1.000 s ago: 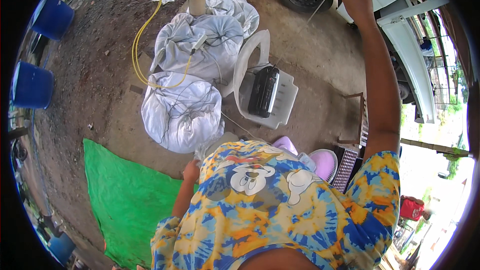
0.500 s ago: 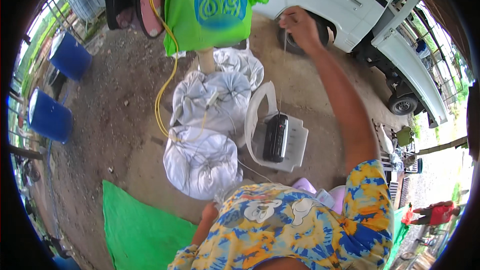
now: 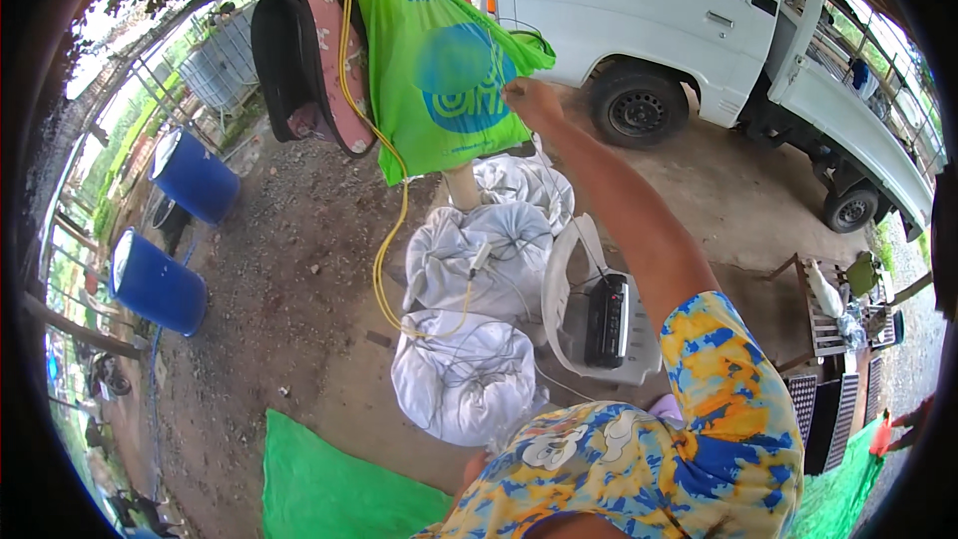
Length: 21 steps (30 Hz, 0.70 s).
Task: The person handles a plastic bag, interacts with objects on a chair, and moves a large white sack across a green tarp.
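My right hand (image 3: pixel 533 104) is raised at the front of a bright green plastic bag (image 3: pixel 399 100) with a blue round print. Its fingers are closed in a pinch, and a thin wire (image 3: pixel 589 245) runs down from near it toward a black radio (image 3: pixel 606 324). The radio stands on the seat of a white plastic chair (image 3: pixel 644 344). Low in the picture, my left hand (image 3: pixel 476 466) shows only as a sliver beside my patterned shirt; its fingers are hidden. Several tied white sacks (image 3: pixel 464 374) stand between the left hand and the bag.
A yellow cord (image 3: pixel 384 279) hangs beside a pink-and-black bag (image 3: pixel 334 50) and ends at a white socket (image 3: pixel 480 258) on the sacks. Blue drums (image 3: pixel 160 284) stand left, a white truck (image 3: pixel 649 15) far right. Green cloth (image 3: pixel 339 479) lies at lower left; a slatted wooden table (image 3: pixel 828 334) stands right.
My right hand has come down and left, from in front of the truck's wheel to the green bag. The view has shifted, and less of my left hand shows.
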Each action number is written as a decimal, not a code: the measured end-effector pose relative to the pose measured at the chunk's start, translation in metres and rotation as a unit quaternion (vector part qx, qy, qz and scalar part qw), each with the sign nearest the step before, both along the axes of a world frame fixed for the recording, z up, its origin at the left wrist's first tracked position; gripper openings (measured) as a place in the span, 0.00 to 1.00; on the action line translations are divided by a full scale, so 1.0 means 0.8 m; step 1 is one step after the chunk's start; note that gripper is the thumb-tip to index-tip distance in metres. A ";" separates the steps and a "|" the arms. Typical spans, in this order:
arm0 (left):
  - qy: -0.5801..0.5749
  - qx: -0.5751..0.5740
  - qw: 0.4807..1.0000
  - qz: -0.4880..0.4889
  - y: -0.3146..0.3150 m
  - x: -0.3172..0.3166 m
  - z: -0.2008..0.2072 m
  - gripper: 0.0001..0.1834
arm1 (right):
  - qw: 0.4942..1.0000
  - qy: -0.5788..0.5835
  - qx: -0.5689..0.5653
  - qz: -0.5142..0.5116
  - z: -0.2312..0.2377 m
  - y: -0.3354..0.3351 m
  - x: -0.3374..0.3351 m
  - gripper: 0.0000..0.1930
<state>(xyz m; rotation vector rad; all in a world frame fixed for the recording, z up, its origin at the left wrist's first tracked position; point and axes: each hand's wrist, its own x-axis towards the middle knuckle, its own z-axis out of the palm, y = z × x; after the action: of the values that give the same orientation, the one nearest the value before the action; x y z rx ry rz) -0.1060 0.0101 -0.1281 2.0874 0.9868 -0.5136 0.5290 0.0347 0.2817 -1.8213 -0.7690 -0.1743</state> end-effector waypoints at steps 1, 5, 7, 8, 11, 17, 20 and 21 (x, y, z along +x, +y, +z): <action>0.005 0.002 1.000 0.003 0.000 -0.001 0.001 0.19 | 1.000 -0.001 0.007 0.000 0.000 0.003 0.003 0.10; -0.005 -0.016 1.000 0.025 -0.004 -0.005 0.005 0.21 | 0.999 -0.021 -0.034 -0.034 -0.002 0.023 0.003 0.09; 0.004 -0.033 0.999 0.034 -0.003 0.001 0.005 0.22 | 0.997 -0.042 -0.046 -0.050 -0.005 0.029 0.009 0.09; 0.006 -0.031 0.999 0.038 -0.004 -0.003 0.003 0.21 | 0.997 -0.045 -0.051 -0.046 -0.005 0.034 0.008 0.10; 0.002 -0.022 0.999 0.044 0.000 -0.005 -0.004 0.21 | 0.996 -0.017 -0.075 -0.042 -0.005 0.044 0.006 0.11; -0.012 -0.010 0.999 0.039 0.006 -0.003 -0.012 0.20 | 0.994 -0.026 -0.091 -0.061 -0.018 0.046 0.009 0.15; -0.024 0.005 0.999 0.023 0.008 -0.002 -0.017 0.19 | 0.988 -0.057 -0.122 -0.082 -0.015 0.025 0.012 0.17; -0.019 0.006 1.000 0.019 0.006 -0.006 -0.022 0.19 | 0.987 -0.060 -0.126 -0.082 -0.028 0.022 0.025 0.17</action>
<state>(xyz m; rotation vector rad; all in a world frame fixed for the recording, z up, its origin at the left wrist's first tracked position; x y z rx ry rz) -0.1110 0.0147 -0.1453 2.0765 1.0080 -0.4478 0.5492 0.0520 0.2597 -2.1320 -0.7520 -0.3071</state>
